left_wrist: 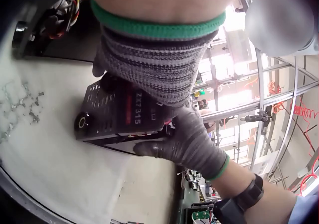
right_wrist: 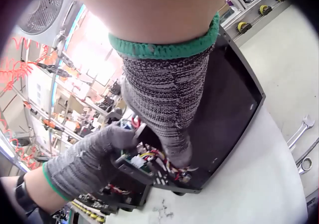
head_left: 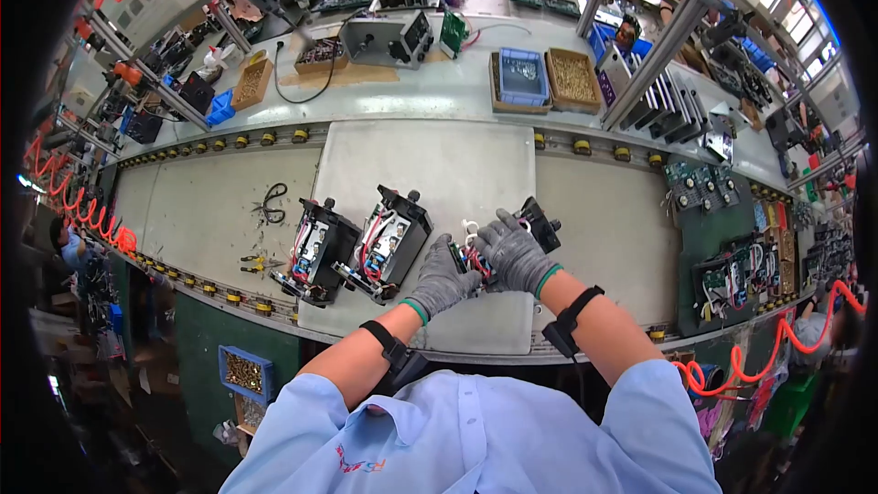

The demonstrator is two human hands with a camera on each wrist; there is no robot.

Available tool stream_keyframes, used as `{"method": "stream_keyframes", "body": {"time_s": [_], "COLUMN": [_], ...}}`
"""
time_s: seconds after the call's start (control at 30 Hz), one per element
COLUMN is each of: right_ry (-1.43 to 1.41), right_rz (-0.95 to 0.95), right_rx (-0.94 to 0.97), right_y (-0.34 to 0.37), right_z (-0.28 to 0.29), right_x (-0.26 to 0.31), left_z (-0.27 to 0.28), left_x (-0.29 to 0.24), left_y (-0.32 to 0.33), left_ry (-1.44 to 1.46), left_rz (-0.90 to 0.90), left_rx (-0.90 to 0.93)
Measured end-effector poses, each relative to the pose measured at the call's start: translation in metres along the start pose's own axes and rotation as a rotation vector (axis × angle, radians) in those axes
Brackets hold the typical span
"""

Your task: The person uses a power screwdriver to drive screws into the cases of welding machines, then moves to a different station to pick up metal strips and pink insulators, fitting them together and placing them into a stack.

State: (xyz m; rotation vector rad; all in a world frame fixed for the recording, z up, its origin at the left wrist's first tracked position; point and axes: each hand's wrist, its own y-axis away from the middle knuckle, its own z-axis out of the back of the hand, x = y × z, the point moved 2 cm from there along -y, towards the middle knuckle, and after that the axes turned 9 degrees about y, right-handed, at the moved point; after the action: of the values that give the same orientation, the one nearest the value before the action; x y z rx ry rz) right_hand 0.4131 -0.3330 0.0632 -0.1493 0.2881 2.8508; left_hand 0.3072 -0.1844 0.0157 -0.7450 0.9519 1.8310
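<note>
Both of my hands wear grey knit gloves with green cuffs. Between them stands a black-cased electronic unit (head_left: 541, 222), marked ZX7 315 on its panel (left_wrist: 130, 109) in the left wrist view. My left hand (head_left: 441, 276) holds the panel end of this unit, thumb over the panel's edge in the right wrist view. Over the opposite side lies my right hand (head_left: 517, 252), gripping the unit, its thumb low along the case in the left wrist view. Coloured wires (right_wrist: 158, 159) show inside the open case beside my right fingers. The right fingertips are partly hidden among them.
Two similar open units (head_left: 315, 252) (head_left: 395, 236) stand to the left on the pale board (head_left: 425, 151). Black-handled scissors (head_left: 273, 204) and yellow-handled cutters (head_left: 261, 263) lie further left. Spanners (right_wrist: 301, 132) lie beside the unit. Circuit boards (head_left: 700, 197) are at right; a blue bin (head_left: 523, 78) stands behind.
</note>
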Motion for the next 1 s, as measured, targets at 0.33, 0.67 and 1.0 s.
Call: {"method": "stream_keyframes", "body": {"time_s": [0.33, 0.67, 1.0], "right_ry": [-0.553, -1.319, -1.533], "right_rz": [-0.84, -1.252, -1.014], "right_rx": [-0.58, -0.167, 0.084], "right_y": [0.138, 0.142, 0.069], "right_z": [-0.054, -0.345, -0.232], "right_x": [0.043, 0.025, 0.056], "left_z": [0.099, 0.179, 0.263], "left_x": [0.045, 0.23, 0.278], "left_y": [0.137, 0.272, 0.322], "left_ry": [0.209, -0.117, 0.024], "left_rz": [0.128, 0.567, 0.664], "left_rx": [0.337, 0.188, 0.087]}}
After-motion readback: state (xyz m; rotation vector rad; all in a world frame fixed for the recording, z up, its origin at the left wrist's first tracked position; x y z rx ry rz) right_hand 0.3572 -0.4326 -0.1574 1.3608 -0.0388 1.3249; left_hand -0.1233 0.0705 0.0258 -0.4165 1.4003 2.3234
